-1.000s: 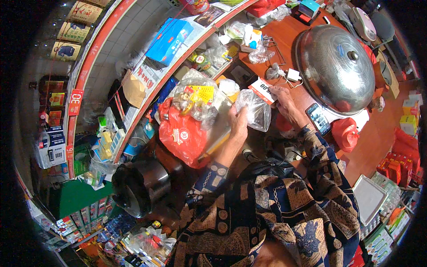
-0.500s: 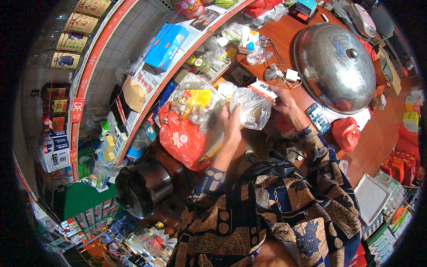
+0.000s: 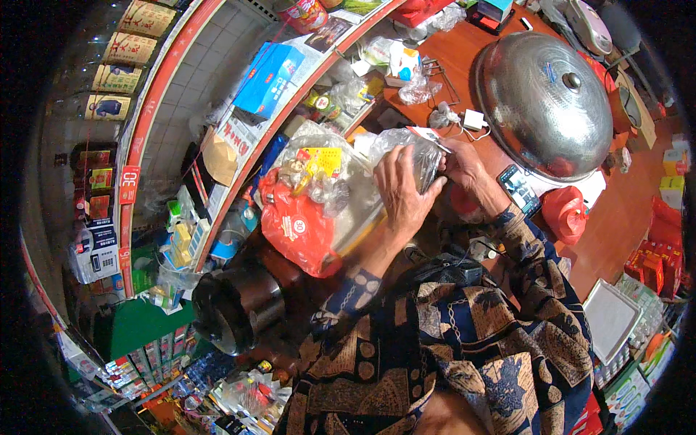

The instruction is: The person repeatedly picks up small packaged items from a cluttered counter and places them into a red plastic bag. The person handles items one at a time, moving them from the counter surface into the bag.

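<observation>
Now lays left hand point(image 3: 403, 190), with unclear grip, across crinkled, transparent plastic bag point(image 3: 426, 162) instead of along its left edge; pinches right edge with right hand point(image 3: 466, 170), left of domed metal lid point(image 3: 544, 109).

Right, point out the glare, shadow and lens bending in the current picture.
Head view: glare on the metal lid, small highlights on the clear bag by the left hand; head view: the red shelf edge curves, corners go black; head view: the dark bin sits in shadow.
</observation>
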### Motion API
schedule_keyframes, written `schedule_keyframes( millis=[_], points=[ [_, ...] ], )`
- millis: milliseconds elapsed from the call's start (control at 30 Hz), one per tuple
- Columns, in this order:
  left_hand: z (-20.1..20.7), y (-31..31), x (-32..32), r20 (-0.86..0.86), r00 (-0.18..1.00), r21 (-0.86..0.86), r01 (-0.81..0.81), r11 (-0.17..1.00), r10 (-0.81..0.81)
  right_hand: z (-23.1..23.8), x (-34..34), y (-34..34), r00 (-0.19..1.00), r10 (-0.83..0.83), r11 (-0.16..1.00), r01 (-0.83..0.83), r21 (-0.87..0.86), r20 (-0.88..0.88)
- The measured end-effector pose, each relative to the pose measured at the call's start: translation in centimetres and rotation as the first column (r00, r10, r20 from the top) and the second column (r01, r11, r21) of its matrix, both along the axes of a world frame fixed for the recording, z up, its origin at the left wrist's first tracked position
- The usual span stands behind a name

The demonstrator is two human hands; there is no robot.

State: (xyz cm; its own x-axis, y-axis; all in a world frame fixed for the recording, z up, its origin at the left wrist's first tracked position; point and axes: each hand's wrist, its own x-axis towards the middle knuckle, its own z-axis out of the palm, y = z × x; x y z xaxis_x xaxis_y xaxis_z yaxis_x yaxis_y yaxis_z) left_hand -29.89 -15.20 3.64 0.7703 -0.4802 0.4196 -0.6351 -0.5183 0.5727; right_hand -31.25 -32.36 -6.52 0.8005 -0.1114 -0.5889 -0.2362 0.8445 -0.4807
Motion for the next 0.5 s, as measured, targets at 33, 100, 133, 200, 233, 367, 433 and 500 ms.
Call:
schedule_keyframes(
  millis=[33, 100, 133, 200, 233, 367, 433, 500],
  points=[
    [-0.6, -0.2, 0.6, 0.005, 0.999, 0.086, 0.031, 0.996, -0.031, 0.4, -0.1, 0.0, 1.000, 0.029, 1.000, -0.029, 0.000, 0.012],
    [-2.2, 0.5, 2.0, -0.067, 0.995, -0.016, 0.074, 0.997, -0.075, 1.5, 0.0, 0.3, 0.994, 0.096, 0.995, -0.096, 0.001, 0.043],
    [-2.8, 0.6, 2.5, -0.141, 0.988, -0.105, 0.053, 0.993, -0.068, 2.7, -0.4, 0.6, 0.991, 0.136, 0.986, -0.134, -0.101, 0.018],
    [-3.0, 0.8, 3.4, -0.229, 0.972, -0.203, -0.002, 0.979, -0.045, 4.3, -1.1, 0.7, 0.987, 0.161, 0.865, -0.155, -0.477, -0.028],
    [-2.9, 0.5, 3.8, -0.384, 0.920, -0.231, -0.017, 0.973, -0.076, 4.8, -1.6, 0.5, 0.985, 0.161, 0.749, -0.159, -0.643, -0.056],
    [-2.6, 0.4, 4.8, -0.753, 0.626, -0.332, -0.098, 0.938, -0.201, 4.9, -1.9, -0.4, 0.942, 0.184, 0.455, 0.171, -0.874, 0.280],
    [-2.7, 0.7, 5.1, -0.806, 0.549, -0.332, -0.108, 0.937, -0.223, 5.3, -1.8, -0.8, 0.917, 0.319, 0.459, 0.073, -0.885, 0.242],
    [-2.7, 0.7, 5.0, -0.839, 0.470, -0.373, -0.130, 0.919, -0.274, 6.2, -1.6, -1.4, 0.890, 0.444, 0.407, -0.096, -0.908, 0.105]
  ],
)
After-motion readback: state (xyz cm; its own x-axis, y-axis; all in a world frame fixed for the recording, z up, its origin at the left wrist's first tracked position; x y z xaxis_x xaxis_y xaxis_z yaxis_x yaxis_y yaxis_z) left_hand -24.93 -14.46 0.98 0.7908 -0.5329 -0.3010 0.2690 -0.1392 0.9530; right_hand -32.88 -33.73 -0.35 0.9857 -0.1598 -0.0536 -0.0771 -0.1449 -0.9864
